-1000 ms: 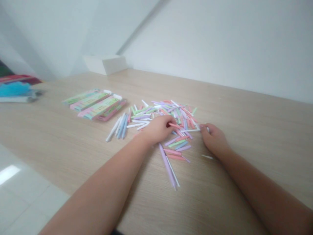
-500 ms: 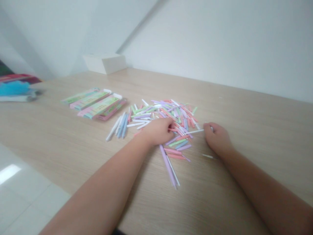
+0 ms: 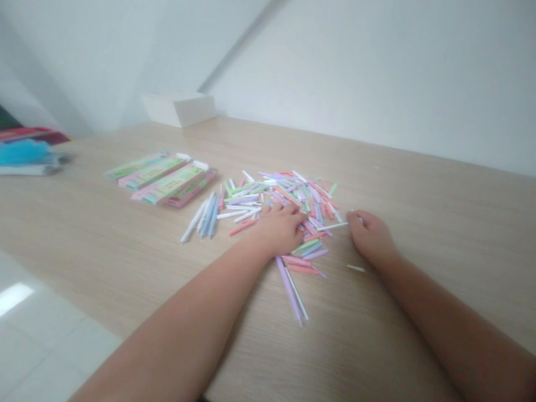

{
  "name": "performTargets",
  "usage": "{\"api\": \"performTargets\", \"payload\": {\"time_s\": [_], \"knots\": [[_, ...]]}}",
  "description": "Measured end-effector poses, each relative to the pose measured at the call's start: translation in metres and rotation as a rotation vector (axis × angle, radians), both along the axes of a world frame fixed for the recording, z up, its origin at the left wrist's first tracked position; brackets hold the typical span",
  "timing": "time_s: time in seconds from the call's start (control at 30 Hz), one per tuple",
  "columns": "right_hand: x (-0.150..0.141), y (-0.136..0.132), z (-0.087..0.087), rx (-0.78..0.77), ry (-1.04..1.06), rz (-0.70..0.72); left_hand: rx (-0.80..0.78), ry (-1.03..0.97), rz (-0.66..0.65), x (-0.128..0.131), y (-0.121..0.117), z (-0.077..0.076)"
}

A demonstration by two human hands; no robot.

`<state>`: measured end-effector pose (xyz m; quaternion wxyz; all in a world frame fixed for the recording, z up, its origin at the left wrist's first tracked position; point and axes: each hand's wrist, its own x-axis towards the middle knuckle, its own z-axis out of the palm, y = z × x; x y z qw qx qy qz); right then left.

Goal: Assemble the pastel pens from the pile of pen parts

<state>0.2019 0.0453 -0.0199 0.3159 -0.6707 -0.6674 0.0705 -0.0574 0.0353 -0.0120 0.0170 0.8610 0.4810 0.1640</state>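
Note:
A loose pile of slim pen-like sticks (image 3: 312, 192) in pastel purple, green, pink, blue and white lies on the table. My left hand (image 3: 280, 228) rests palm down on the near side of this pile, fingers spread and nothing seen in its grasp. To the right, my right hand (image 3: 372, 234) is closed in a pinch on a white stick (image 3: 333, 226), which points left to the pile's edge. Below my left hand, a long purple stick (image 3: 288, 290) lies beside a thin white one, partly under the wrist. Blur hides the sticks' finer details.
Several flat pastel boxes (image 3: 167, 178) lie at the left of the pile, near a small group of blue and white sticks (image 3: 205, 215). A white block (image 3: 184, 109) stands by the wall. A blue item (image 3: 25, 152) sits far left. One small white piece (image 3: 355, 268) lies near my right wrist.
My left hand has gone from curled fingers around a pink stick to spread flat over the pile. My right hand has drawn the white stick slightly to the right.

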Motion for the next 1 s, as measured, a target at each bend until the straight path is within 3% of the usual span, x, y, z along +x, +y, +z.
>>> {"api": "performTargets", "payload": {"time_s": [0.37,0.57,0.87,1.0], "knots": [[0.001,-0.001,0.001,-0.011,-0.017,0.03,-0.01,-0.177,-0.101,0.004,0.008,-0.008],[-0.001,-0.002,0.004,-0.007,-0.003,0.028,-0.013,-0.274,-0.101,0.001,0.014,-0.004],[0.001,-0.003,0.007,-0.027,-0.037,0.009,-0.167,-0.727,-0.008,0.003,0.014,0.003],[0.014,-0.002,0.016,-0.049,-0.201,0.122,-0.15,-0.949,0.056,0.002,0.021,0.0]]}}
